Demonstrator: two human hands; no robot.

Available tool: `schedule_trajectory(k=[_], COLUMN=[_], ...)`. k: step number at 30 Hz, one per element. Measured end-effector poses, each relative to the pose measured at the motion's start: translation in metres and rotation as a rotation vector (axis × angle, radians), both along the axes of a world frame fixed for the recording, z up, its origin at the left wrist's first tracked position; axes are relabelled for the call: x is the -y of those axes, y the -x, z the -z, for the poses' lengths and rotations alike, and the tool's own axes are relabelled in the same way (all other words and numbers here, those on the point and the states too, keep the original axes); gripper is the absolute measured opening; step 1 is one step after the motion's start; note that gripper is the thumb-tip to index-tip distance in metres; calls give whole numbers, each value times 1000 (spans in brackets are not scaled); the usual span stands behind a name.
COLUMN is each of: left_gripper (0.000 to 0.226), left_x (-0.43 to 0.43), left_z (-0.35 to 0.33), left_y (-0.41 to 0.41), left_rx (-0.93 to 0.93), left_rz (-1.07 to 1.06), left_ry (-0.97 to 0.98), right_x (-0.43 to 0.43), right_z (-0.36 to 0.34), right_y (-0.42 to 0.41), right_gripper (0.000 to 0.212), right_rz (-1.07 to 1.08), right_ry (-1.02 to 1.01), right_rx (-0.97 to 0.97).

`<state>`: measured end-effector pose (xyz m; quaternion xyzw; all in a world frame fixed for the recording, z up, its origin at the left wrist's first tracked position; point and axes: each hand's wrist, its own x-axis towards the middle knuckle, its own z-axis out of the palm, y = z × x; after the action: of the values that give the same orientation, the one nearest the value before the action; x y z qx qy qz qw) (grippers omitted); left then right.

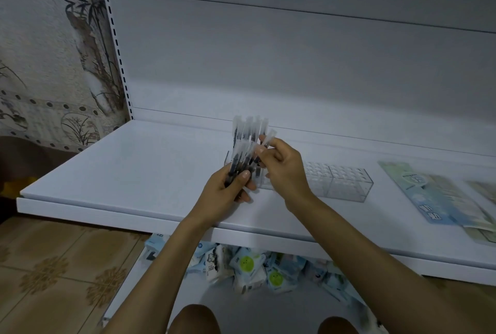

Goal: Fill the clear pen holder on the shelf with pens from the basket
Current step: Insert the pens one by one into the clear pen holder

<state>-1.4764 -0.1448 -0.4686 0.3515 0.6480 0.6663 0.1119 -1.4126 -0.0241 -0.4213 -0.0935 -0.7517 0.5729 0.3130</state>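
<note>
My knees (193,319) are at the very bottom of the frame. Just past them, under the shelf, lies a pile of little packets (247,264), some with green smiley faces. The brown floor (53,266) is at the lower left.

In the middle of the frame, my left hand (225,194) is curled around a bunch of pens (237,156) with clear caps. They point up. My right hand (287,169) is beside it and pinches one pen (269,138) near its top with my fingertips.

Right behind my hands, the clear pen holder (349,180) sits on the white shelf (134,172). It is long and goes off to the right. More pens (249,125) stand up at its left end, but they are blurry.

At the right of the frame, blue and green paper cards (429,194) lie flat on the shelf. A curtain (53,51) with plants on it hangs at the upper left.
</note>
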Motion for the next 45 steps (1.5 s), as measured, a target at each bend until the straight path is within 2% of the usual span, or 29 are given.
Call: schedule_trajectory(k=[4,8,12,15,23,29,34,39,45], left_gripper=[18,21,20,22,19,11,16,16,13], left_x=[-1,-2,0,1,1,3,2,2,4], left_z=[3,6,4,2,-1,-8,-7,-6,-10], left_y=[0,2,0,1,1,6,5,3,1], left_rx=[-39,-44,28,122,131,424,397,329,336], left_rz=[5,-1,-120,-176,-278,-306,-367,-307,-287], left_ry=[36,24,-78,-185,-217,-331,-264,-291,-344], right_x=[3,2,-10,-20,-35,-38,-35,-31,-25], right_z=[9,12,4,-5,-22,-14,-8,-10,-14], right_y=[-4,-8,-6,-7,-7,0,9,16,18], right_gripper=[29,34,34,25,26,49,51,50,41], right_rz=[-35,-45,16,49,124,171,229,219,199], right_ry=[-62,-75,52,159,334,151,-119,-353,-449], right_rx=[14,-7,-33,-95,-178,-98,-74,-55,-21])
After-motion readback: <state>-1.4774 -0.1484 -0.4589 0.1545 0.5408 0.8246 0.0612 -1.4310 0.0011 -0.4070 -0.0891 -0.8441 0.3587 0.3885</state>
